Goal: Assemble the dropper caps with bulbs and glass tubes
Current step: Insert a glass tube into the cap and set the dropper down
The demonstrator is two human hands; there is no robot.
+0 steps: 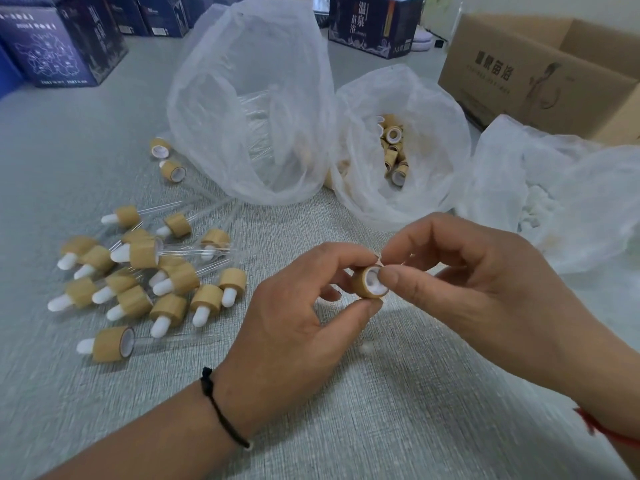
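A bamboo-coloured dropper cap (363, 284) with a white inside is pinched between the thumb and fingers of my left hand (294, 320). My right hand (485, 289) meets it from the right, thumb and forefinger pressed at the cap's open rim. Whether a bulb is in my right fingers is hidden. A pile of finished droppers (145, 275), with white bulbs and clear glass tubes, lies on the grey mat to the left. One small white piece (365, 348) lies on the mat under my hands.
Three thin plastic bags stand behind my hands: one with glass tubes (249, 109), one with loose caps (394, 150), one with white bulbs (540, 202). A cardboard box (540, 71) sits at the back right, dark blue cartons (62, 46) at the back left.
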